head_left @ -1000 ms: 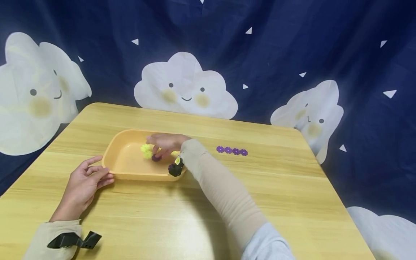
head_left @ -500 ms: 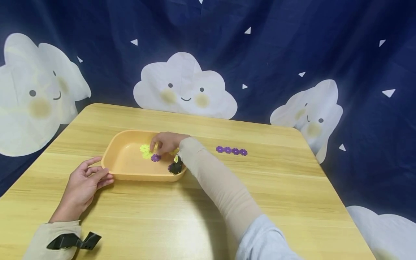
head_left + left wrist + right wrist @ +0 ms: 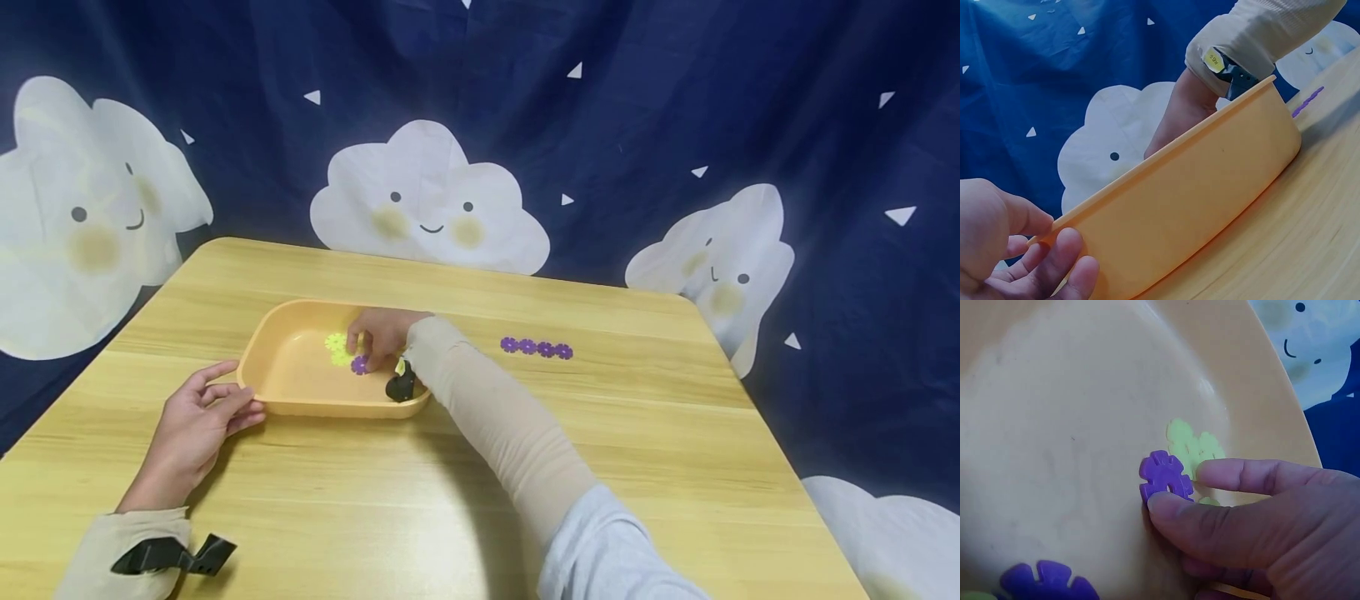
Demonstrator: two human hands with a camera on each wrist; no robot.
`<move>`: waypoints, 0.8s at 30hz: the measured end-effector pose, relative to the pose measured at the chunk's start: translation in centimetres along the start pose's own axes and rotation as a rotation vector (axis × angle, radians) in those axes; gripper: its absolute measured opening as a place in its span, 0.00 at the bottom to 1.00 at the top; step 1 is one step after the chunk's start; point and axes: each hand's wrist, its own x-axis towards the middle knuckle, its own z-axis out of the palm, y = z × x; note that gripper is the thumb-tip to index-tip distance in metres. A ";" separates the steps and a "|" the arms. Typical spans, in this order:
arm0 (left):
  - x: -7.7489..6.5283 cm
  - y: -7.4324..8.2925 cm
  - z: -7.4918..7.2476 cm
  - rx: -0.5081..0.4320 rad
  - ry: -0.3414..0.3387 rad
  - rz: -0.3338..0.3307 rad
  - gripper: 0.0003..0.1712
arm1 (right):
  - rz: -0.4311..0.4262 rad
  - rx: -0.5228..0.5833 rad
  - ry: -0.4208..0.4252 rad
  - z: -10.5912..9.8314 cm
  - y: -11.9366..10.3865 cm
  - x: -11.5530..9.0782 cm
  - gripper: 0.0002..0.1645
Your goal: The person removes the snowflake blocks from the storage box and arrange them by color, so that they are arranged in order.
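Note:
In the head view, my left hand (image 3: 198,425) holds the left front corner of a light orange plastic tray (image 3: 337,409). The left wrist view shows its thumb and fingers on the tray's rim (image 3: 1166,150). My right hand (image 3: 384,331) reaches down inside the tray with bent fingers. In the right wrist view its thumb lies on the edge of a purple snowflake-shaped building disc (image 3: 1159,470), pinching it with fingers partly hidden behind. Yellow snowflake discs (image 3: 1192,447) lie just beyond the index fingertip. Another purple disc (image 3: 1050,582) shows at that view's bottom edge.
A row of joined purple snowflake discs (image 3: 536,347) lies on the wooden table (image 3: 637,433), right of the tray. The tray's right end is partly hidden by the right wrist and its black camera (image 3: 402,383). A dark blue cloud-print curtain (image 3: 600,125) hangs behind the table.
My right hand's fingers were stretched over the yellow discs; they have drawn back and bent down at the purple disc. The left hand and tray have stayed in place.

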 end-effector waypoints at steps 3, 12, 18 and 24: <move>0.0 0.0 0.0 -0.006 0.000 0.001 0.23 | -0.001 0.013 -0.005 0.1 0.1 0.0 0.17; -0.1 0.0 0.1 -0.001 -0.004 0.009 0.22 | -0.019 0.066 -0.005 0.0 0.3 0.1 0.14; 0.0 0.0 0.1 0.000 -0.007 0.005 0.23 | -0.030 0.084 0.009 -0.1 0.6 0.1 0.11; -0.1 0.0 0.0 0.006 -0.005 0.000 0.23 | -0.079 0.064 -0.008 -0.6 0.5 -0.3 0.12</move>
